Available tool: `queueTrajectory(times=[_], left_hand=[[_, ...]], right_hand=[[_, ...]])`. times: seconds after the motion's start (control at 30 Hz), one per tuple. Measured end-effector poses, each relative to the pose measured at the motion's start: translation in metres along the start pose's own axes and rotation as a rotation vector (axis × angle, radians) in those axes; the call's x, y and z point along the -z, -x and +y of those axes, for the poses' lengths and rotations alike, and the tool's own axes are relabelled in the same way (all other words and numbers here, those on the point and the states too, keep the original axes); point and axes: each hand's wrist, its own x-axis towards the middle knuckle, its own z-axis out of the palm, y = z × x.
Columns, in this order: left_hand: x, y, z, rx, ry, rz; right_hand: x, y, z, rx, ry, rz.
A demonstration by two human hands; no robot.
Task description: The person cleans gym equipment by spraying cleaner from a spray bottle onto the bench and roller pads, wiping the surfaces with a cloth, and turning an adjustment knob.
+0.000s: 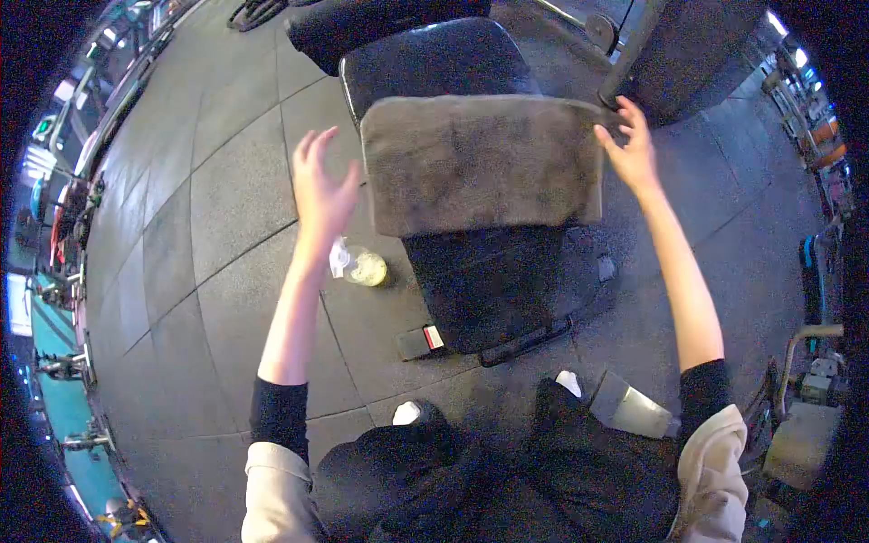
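A grey-brown towel (484,163) lies spread flat across a black padded bench (444,63). Its long sides run left to right, and bench padding shows above and below it. My left hand (323,188) hovers off the towel's left edge, fingers apart, holding nothing. At the opposite side, my right hand (632,149) is beside the upper right corner with thumb and fingers spread. Whether its thumb touches the cloth I cannot tell. Below my left wrist, a clear bottle with a white spray top (367,268) and pale yellow-green contents is on the floor.
Dark rubber tiles (240,181) cover the floor. A large black pad (692,54) rises at upper right, beside metal machine parts. My feet are just below the bench's near end, near a grey metal foot plate (634,409). Gym equipment lines both sides.
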Motion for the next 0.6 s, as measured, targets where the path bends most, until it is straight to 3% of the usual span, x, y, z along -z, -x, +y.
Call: queueTrajectory(times=[0.07, 0.2, 0.23, 0.27, 0.33, 0.37, 0.43, 0.47, 0.6], left_hand=[[-0.017, 0.015, 0.017, -0.030, -0.010, 0.011], [-0.047, 0.063, 0.020, 0.139, -0.038, -0.065], [-0.063, 0.073, 0.003, 0.143, -0.037, -0.065], [-0.079, 0.083, -0.019, 0.292, 0.141, -0.107], [-0.070, 0.080, -0.009, 0.701, 0.529, -0.238], [-0.061, 0.075, -0.006, 0.701, 0.530, -0.242], [-0.046, 0.064, -0.007, 0.847, 0.540, -0.495], [-0.036, 0.059, 0.004, 0.828, 0.415, -0.486], [-0.032, 0.058, -0.015, 0.808, 0.496, -0.409]], right_hand=[[-0.019, 0.012, -0.005, 0.134, 0.062, -0.069], [-0.047, 0.062, 0.014, -0.090, 0.072, -0.024], [-0.049, 0.070, 0.032, -0.386, 0.041, -0.108], [-0.047, 0.077, 0.048, -0.684, 0.010, -0.189], [-0.029, 0.086, 0.046, -0.921, -0.202, -0.431], [-0.019, 0.087, 0.032, -1.050, -0.293, -0.523], [-0.023, 0.098, 0.068, -1.068, -0.403, -0.556], [-0.025, 0.101, 0.080, -1.081, -0.514, -0.593], [-0.005, 0.095, 0.057, -0.963, -0.563, -0.446]])
